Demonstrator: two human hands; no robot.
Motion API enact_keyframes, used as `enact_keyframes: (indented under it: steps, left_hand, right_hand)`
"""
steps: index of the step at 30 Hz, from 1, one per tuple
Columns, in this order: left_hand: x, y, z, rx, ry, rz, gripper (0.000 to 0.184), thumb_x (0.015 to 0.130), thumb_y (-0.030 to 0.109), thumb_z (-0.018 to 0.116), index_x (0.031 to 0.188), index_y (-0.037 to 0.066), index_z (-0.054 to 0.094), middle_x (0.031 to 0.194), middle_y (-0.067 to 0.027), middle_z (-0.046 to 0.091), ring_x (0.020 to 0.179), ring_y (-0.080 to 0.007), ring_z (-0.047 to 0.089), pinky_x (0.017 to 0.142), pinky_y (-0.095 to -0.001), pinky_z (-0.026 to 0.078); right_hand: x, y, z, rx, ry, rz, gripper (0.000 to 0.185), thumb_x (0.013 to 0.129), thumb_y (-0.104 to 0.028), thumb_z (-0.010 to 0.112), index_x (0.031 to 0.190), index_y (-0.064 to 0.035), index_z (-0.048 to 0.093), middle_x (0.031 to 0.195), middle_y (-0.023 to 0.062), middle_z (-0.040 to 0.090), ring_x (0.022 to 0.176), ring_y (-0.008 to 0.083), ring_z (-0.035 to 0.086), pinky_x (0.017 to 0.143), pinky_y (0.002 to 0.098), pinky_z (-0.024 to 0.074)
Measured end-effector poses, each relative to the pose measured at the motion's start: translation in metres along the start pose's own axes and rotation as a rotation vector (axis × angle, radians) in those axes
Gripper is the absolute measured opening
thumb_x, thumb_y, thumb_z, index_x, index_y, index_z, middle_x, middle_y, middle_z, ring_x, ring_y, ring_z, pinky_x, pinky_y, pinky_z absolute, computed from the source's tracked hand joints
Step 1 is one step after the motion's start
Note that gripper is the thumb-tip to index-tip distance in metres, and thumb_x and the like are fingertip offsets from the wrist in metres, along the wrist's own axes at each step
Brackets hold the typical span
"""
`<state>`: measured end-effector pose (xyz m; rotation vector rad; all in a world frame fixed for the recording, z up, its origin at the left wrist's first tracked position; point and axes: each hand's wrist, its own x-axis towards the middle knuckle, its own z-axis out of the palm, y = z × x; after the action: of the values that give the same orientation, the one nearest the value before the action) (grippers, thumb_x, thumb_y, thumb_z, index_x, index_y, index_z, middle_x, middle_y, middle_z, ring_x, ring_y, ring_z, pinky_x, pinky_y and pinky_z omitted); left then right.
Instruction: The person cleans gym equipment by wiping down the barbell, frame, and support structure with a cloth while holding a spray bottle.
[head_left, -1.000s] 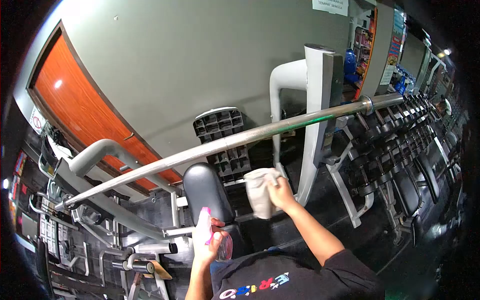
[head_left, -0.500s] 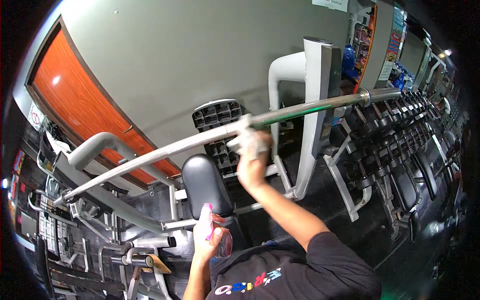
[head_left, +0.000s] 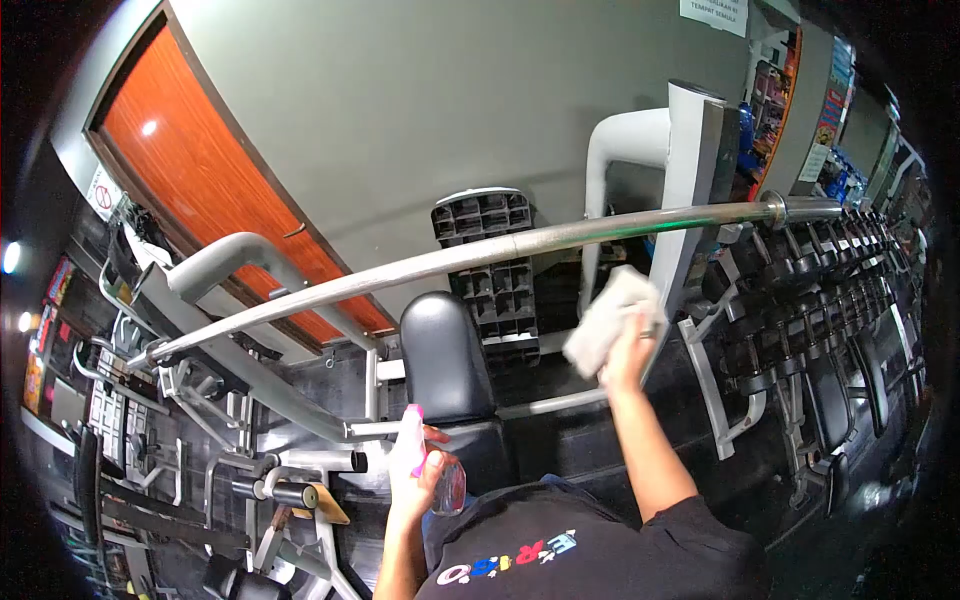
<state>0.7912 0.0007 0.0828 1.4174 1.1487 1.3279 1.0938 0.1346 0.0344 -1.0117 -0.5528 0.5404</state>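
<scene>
A long metal barbell (head_left: pixel 430 264) crosses the view from lower left to upper right, resting on the bench press frame. My right hand (head_left: pixel 630 352) grips a whitish cloth (head_left: pixel 612 318), held below the bar and apart from it. Low in the middle, my left hand (head_left: pixel 412 480) is wrapped round a spray bottle (head_left: pixel 449 490) with a pink and white trigger head. The bottle's clear body shows beside my fingers. Behind the bar and between my hands stands a black padded bench (head_left: pixel 445 355).
White uprights (head_left: pixel 690 170) of the frame stand behind the bar. At right is a rack of dumbbells (head_left: pixel 800 330). A black plastic grid-like step (head_left: pixel 485 215) leans on the wall near an orange door (head_left: pixel 200 150). More gym machines (head_left: pixel 270 500) fill the lower left.
My right hand with the cloth has come off the bar and moved right and down. My left hand still holds the spray bottle. The view has shifted slightly left.
</scene>
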Motion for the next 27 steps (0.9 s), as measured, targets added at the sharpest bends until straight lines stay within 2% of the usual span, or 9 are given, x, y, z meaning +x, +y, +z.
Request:
enact_keyframes:
  steps: [3,5,6,8,10,13,16,21,27]
  left_hand:
    - [0.005,-0.008,0.006,-0.013,-0.045,-0.016,0.075,0.087,0.037,0.067,0.144,0.001,0.033,0.099,-0.0129,0.057,0.071,-0.0154,0.061,0.067,-0.0325,0.056]
    - [0.010,-0.005,0.014,-0.020,-0.080,-0.007,0.070,0.087,0.036,0.067,0.139,0.000,0.038,0.101,-0.0133,0.056,0.074,-0.0155,0.061,0.070,-0.0328,0.056]
    - [0.012,-0.001,0.019,0.036,-0.073,0.000,0.082,0.085,0.053,0.065,0.138,-0.004,0.040,0.095,-0.0109,0.063,0.072,-0.0164,0.067,0.069,-0.0300,0.053]
    - [0.012,0.006,0.026,0.027,-0.074,-0.007,0.082,0.085,0.053,0.066,0.139,-0.004,0.040,0.095,-0.0109,0.063,0.072,-0.0164,0.067,0.069,-0.0298,0.053]
    - [0.011,0.007,0.028,0.022,-0.078,-0.011,0.083,0.085,0.053,0.066,0.139,-0.004,0.040,0.095,-0.0109,0.063,0.072,-0.0164,0.067,0.069,-0.0296,0.053]
    - [0.004,0.002,0.025,-0.035,-0.092,-0.055,0.059,0.085,0.038,0.071,0.122,-0.001,0.048,0.104,-0.0142,0.056,0.076,-0.0166,0.062,0.070,-0.0345,0.056]
    - [-0.002,0.010,0.024,0.021,-0.045,-0.021,0.084,0.085,0.053,0.066,0.141,-0.003,0.036,0.097,-0.0115,0.061,0.071,-0.0166,0.066,0.068,-0.0302,0.053]
    - [-0.011,0.023,0.021,0.056,0.045,-0.051,0.079,0.085,0.052,0.067,0.135,-0.004,0.041,0.098,-0.0120,0.060,0.072,-0.0160,0.065,0.068,-0.0310,0.053]
    - [0.010,0.021,0.047,0.002,-0.011,-0.072,0.066,0.084,0.049,0.067,0.121,-0.003,0.052,0.093,-0.0102,0.062,0.073,-0.0163,0.065,0.067,-0.0309,0.052]
  right_hand:
    - [0.056,-0.031,-0.012,-0.100,0.252,-0.340,0.033,0.100,-0.025,0.053,0.117,0.0027,0.058,0.109,0.0098,0.062,0.096,0.0174,0.058,0.086,0.0332,0.0454]
    - [0.068,-0.057,0.013,-0.019,0.241,-0.349,0.033,0.099,-0.024,0.055,0.118,0.0029,0.057,0.109,0.0102,0.062,0.095,0.0172,0.058,0.085,0.0334,0.0454]
    - [0.083,-0.035,0.017,-0.095,0.203,-0.500,0.033,0.099,-0.024,0.055,0.117,0.0034,0.056,0.110,0.0110,0.060,0.099,0.0184,0.056,0.087,0.0332,0.0448]
    - [0.056,-0.048,0.062,-0.270,0.032,-0.673,0.025,0.095,-0.011,0.057,0.115,0.0020,0.051,0.115,0.0123,0.050,0.109,0.0227,0.051,0.092,0.0366,0.0417]
    - [0.022,-0.038,0.087,-0.297,-0.193,-0.880,0.039,0.075,0.002,0.068,0.111,-0.0042,0.056,0.103,0.0147,0.048,0.099,0.0331,0.051,0.087,0.0414,0.0427]
    - [-0.036,-0.048,0.096,-0.509,-0.813,-0.707,0.057,0.065,0.003,0.070,0.118,-0.0118,0.059,0.110,0.0108,0.053,0.104,0.0302,0.056,0.087,0.0422,0.0474]
    - [-0.042,-0.027,0.085,-0.527,-1.043,-0.473,0.043,0.075,-0.001,0.064,0.116,-0.0102,0.059,0.101,0.0096,0.060,0.091,0.0316,0.064,0.079,0.0432,0.0523]
    - [-0.026,0.014,0.023,-0.358,-0.908,0.024,0.031,0.082,-0.001,0.056,0.112,-0.0052,0.062,0.100,0.0166,0.069,0.093,0.0294,0.068,0.084,0.0356,0.0519]
    - [0.009,-0.025,-0.053,-0.643,-0.734,-0.270,0.028,0.081,-0.004,0.058,0.108,-0.0017,0.064,0.100,0.0179,0.067,0.095,0.0351,0.065,0.084,0.0371,0.0506]
